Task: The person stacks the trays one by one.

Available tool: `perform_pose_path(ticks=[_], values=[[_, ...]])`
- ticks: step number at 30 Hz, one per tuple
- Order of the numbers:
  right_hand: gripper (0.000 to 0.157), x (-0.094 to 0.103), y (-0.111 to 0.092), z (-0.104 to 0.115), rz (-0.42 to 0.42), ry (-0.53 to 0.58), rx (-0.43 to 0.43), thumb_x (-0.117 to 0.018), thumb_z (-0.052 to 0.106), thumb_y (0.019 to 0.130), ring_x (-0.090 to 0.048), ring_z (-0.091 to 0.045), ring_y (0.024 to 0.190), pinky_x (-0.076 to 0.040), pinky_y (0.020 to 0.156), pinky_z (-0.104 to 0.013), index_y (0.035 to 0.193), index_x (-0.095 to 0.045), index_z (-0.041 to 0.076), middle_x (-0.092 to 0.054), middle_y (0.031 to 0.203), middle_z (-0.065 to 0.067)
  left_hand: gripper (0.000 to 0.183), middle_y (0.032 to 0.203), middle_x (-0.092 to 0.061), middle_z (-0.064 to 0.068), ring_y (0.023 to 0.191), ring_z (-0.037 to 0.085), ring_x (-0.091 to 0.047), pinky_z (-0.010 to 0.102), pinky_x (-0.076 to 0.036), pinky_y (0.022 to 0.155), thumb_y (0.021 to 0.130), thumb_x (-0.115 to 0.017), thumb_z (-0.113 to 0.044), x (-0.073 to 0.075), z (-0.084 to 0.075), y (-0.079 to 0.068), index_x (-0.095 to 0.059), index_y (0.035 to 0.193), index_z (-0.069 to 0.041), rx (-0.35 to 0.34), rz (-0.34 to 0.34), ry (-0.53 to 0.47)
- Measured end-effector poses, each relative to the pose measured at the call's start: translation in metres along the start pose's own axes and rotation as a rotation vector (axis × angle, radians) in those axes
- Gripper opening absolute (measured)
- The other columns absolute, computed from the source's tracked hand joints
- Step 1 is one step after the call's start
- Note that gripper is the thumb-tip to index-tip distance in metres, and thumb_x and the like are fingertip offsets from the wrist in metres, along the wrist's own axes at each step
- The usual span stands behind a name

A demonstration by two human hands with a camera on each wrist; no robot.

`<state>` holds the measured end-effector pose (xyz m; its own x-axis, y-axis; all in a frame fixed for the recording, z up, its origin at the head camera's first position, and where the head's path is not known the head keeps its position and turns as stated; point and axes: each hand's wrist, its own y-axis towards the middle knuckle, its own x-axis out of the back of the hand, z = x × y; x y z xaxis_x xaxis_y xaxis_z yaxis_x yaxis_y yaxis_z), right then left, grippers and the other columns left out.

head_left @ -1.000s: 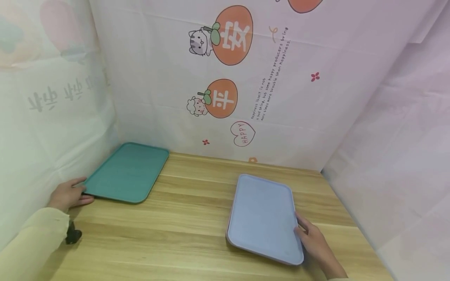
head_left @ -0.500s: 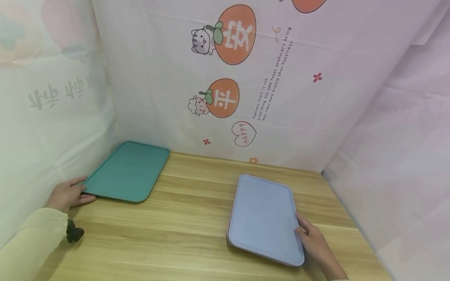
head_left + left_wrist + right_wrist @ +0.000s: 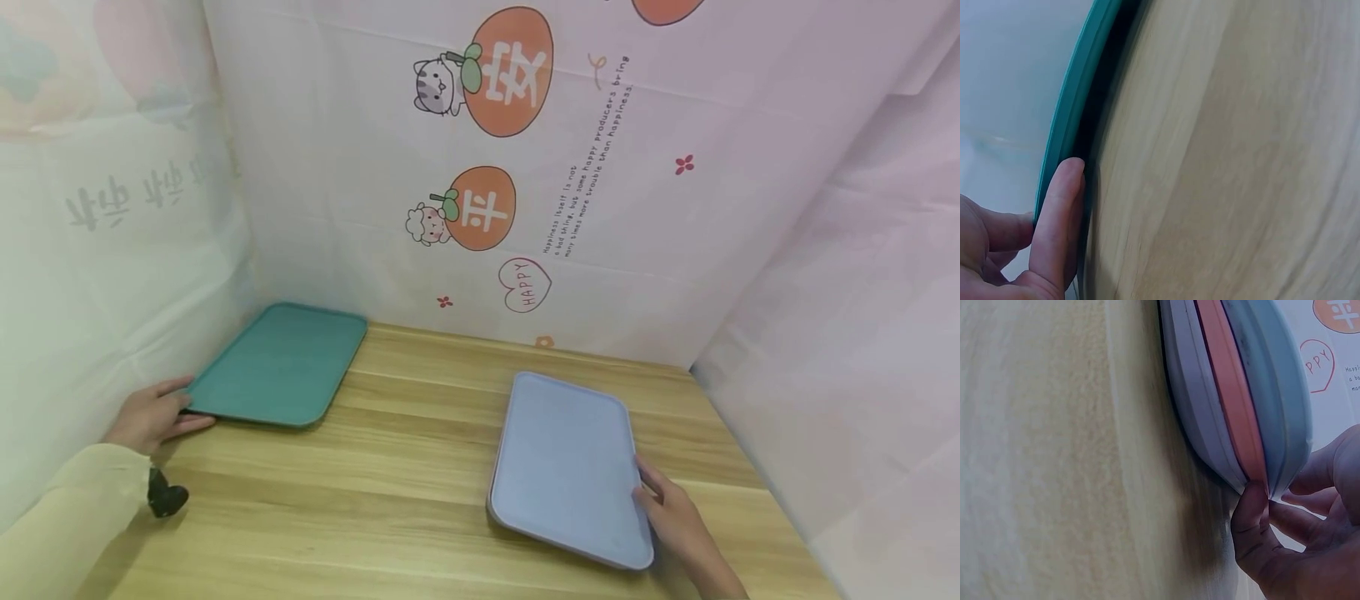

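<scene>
A green rectangular tray (image 3: pixel 277 367) lies at the left, close to the left wall. My left hand (image 3: pixel 153 414) pinches its near left corner; in the left wrist view the rim (image 3: pixel 1063 125) runs between the digits, with a dark gap below it. Over at the right, my right hand (image 3: pixel 675 512) grips the right edge of a stack topped by a pale blue tray (image 3: pixel 573 467). The right wrist view shows a pink tray (image 3: pixel 1225 381) and a pale lavender tray (image 3: pixel 1194 400) beneath the blue one. Digits press both sides of that stack.
A wood-grain table (image 3: pixel 397 467) extends between the trays. White printed cloth (image 3: pixel 360 167) walls in the back and both sides. A black object (image 3: pixel 167 494) is at the left sleeve's cuff.
The head view has shifted slightly, moving the scene a little to the right. Both hands keep their hold on the trays.
</scene>
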<state>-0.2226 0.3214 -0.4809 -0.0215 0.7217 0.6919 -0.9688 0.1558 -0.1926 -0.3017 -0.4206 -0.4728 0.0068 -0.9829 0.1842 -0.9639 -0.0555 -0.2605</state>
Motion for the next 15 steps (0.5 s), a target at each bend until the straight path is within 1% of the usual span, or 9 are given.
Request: perform_pose_path(ticks=[5,8,13,15], values=[[0.064,-0.001,0.0001,-0.0003,0.002,0.013,0.003,-0.045,0.024,0.117,-0.029,-0.055,0.158,-0.034,0.126,-0.067,0.174,-0.021,0.008,-0.025,0.175,-0.027,0.065,0.168,0.027,0.039,0.08,0.005,-0.08,0.024,-0.066,0.089,0.113,-0.025,-0.004,-0.0026,-0.0003,0.0001,0.007,0.17,-0.001,0.014,-0.005,-0.046],[0.064,-0.001,0.0001,-0.0002,0.002,0.016,0.003,-0.045,0.023,0.117,-0.029,-0.055,0.158,-0.034,0.126,-0.067,0.174,-0.021,0.008,-0.025,0.175,-0.027,0.066,0.169,0.027,0.038,0.08,0.005,-0.08,0.021,-0.065,0.084,0.113,-0.026,-0.005,-0.0032,-0.0016,-0.0006,0.008,0.17,-0.003,0.023,-0.002,-0.056],[0.064,0.0003,0.0003,-0.0001,0.007,0.019,-0.001,-0.044,0.025,0.117,-0.028,-0.055,0.159,-0.034,0.126,-0.067,0.174,-0.02,0.009,-0.024,0.176,-0.027,0.067,0.171,0.024,0.038,0.081,0.002,-0.079,0.017,-0.062,0.07,0.113,-0.026,-0.006,-0.0025,-0.0044,-0.002,0.006,0.171,-0.002,0.006,0.002,-0.028],[0.064,0.0007,0.0004,-0.0005,0.009,0.018,0.0,-0.044,0.025,0.117,-0.028,-0.055,0.159,-0.034,0.126,-0.067,0.174,-0.019,0.009,-0.024,0.176,-0.026,0.067,0.171,0.023,0.039,0.082,0.002,-0.079,0.017,-0.063,0.073,0.112,-0.027,-0.006,-0.0024,-0.0051,-0.0026,0.006,0.171,-0.001,-0.005,0.008,-0.029]])
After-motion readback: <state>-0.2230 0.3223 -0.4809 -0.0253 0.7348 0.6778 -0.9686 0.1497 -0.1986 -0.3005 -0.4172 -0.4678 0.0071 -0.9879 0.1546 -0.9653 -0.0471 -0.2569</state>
